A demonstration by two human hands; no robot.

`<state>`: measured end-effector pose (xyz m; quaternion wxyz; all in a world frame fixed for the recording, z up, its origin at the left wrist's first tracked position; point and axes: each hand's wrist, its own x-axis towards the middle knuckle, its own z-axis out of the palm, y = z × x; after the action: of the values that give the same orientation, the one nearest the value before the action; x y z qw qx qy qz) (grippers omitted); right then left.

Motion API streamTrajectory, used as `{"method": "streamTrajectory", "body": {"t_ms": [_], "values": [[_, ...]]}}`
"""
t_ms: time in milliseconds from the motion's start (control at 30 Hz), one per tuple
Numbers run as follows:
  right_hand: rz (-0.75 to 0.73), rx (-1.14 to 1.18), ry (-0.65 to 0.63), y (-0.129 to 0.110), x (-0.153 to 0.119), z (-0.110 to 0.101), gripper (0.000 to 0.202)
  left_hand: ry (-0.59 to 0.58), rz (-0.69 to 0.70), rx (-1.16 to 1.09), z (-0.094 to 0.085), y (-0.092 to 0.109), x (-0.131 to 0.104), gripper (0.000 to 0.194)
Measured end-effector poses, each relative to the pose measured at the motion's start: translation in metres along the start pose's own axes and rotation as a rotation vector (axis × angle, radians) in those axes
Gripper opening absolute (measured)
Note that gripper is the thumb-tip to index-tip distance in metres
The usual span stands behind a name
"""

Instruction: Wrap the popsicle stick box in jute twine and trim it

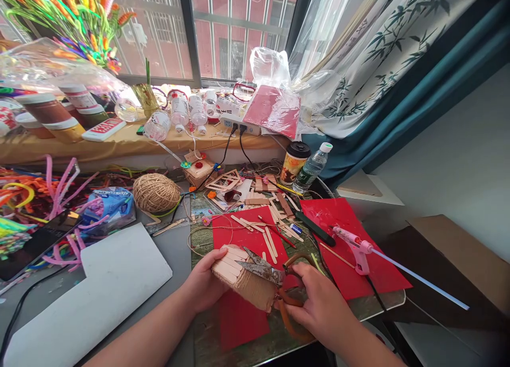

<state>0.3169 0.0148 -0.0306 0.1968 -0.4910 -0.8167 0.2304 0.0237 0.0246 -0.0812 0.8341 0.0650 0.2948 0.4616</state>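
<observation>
My left hand (205,282) grips the left end of a small craft box (251,287), made of flat wooden sticks on top with twine wound round its side. In my right hand (314,300) is a pair of rusty scissors (263,270) with brown handles, its fingers round the loops. The blades are spread and lie over the top of the box; whether they touch it I cannot tell. Beneath the box a red sheet (245,330) covers part of the table. Loose wooden craft sticks (271,245) and a red pencil (281,236) lie just beyond.
A pink glue gun (358,247) with a long glue stick rests on another red sheet (334,215) at right. Behind stand a paper cup (295,162) and a water bottle (313,168). A twine ball (156,193) and white board (91,298) are at left.
</observation>
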Motion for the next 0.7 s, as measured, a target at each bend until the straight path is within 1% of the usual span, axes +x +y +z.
{"method": "streamTrajectory", "body": {"t_ms": [200,300,533,700], "values": [[0.035,0.019,-0.071,0.0002,0.0006,-0.0009,0.042,0.022,0.014,0.015,-0.0007,-0.0005,0.0007,0.033],[0.012,0.0,-0.084,0.0006,0.0009,-0.0007,0.038,0.015,0.02,0.01,0.0002,-0.0004,0.0004,0.032],[-0.057,-0.076,-0.031,-0.0011,0.004,0.0008,0.03,0.068,0.002,-0.015,0.0005,0.0002,0.0008,0.031],[-0.092,-0.129,-0.018,-0.0003,0.0045,0.0011,0.026,0.071,-0.01,-0.022,-0.0005,0.0007,0.0012,0.029]]}}
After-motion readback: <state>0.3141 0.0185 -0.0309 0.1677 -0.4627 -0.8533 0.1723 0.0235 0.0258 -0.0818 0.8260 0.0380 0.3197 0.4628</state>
